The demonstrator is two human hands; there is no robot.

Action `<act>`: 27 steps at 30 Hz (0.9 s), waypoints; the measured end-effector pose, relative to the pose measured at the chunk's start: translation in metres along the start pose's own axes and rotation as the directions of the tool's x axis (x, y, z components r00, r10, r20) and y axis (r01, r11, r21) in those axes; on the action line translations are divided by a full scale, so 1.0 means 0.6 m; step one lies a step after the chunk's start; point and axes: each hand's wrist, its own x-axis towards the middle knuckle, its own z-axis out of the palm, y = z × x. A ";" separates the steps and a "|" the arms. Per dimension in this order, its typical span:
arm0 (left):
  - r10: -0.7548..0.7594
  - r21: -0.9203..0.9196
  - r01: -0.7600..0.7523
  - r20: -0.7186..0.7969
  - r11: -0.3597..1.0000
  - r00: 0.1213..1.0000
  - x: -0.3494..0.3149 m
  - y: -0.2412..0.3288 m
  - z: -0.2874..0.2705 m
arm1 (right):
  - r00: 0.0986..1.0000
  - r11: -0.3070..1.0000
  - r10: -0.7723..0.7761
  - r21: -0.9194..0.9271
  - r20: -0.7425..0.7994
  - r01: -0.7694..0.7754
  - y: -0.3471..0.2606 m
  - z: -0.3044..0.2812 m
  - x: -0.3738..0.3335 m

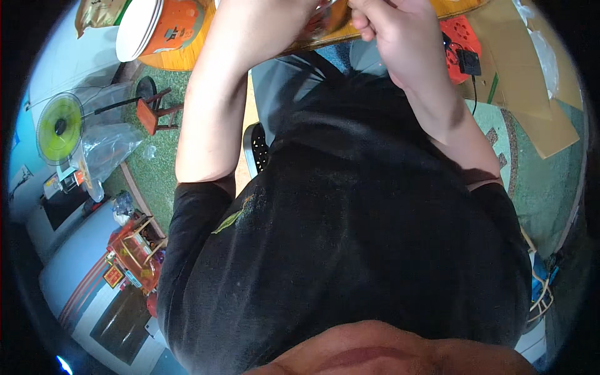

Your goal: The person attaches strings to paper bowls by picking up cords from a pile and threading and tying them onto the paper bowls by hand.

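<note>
Both my hands are at the top edge of the head view, over the near edge of a yellow wooden table (164, 60). My right hand (390, 17) has its fingers curled in, and whatever they hold is hidden. My left hand (284, 17) is cut off by the frame, so its fingers do not show. Between the hands is a glossy, partly see-through, reddish-brown thing (327, 20), too cropped to name. Left of my left forearm, a stack of white and orange paper tubs (178, 26) lies on its side on the table.
A gold packet (100, 15) sits at the far left. On the right are a red plastic stool (461, 39) with a black power adapter (469, 61) and cardboard sheets (531, 94). A green fan (60, 128), small wooden stool (149, 117) and clear plastic bag (109, 150) stand left.
</note>
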 end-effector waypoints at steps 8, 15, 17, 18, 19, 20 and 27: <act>-0.058 -0.136 0.058 0.005 0.989 0.998 0.004 -0.010 -0.002 | 0.810 0.803 -0.576 -0.263 -0.109 0.536 0.035 0.000 -0.019; -0.116 -0.177 0.116 0.013 0.977 0.993 0.008 -0.008 0.002 | 0.774 0.782 -0.623 -0.079 -0.117 0.618 0.041 0.016 0.000; -0.079 -0.178 0.080 0.012 0.981 0.997 0.005 -0.011 0.001 | 0.753 0.720 -0.640 0.222 -0.153 0.658 0.031 0.021 0.000; -0.080 -0.178 0.081 0.009 0.981 0.997 0.004 -0.010 0.001 | 0.807 0.814 -0.581 -0.091 -0.102 0.574 0.017 0.017 -0.008; -0.103 -0.177 0.102 0.003 0.979 0.995 0.004 -0.006 0.001 | 0.859 0.806 -0.505 -0.400 -0.080 0.437 0.006 0.013 -0.014; -0.126 -0.176 0.124 -0.004 0.977 0.992 0.004 -0.004 0.002 | 0.860 0.806 -0.504 -0.400 -0.080 0.436 0.008 0.008 -0.012; -0.145 -0.172 0.147 0.024 0.974 0.989 0.006 -0.009 -0.002 | 0.898 0.882 -0.438 -0.169 0.046 0.439 0.019 -0.017 0.016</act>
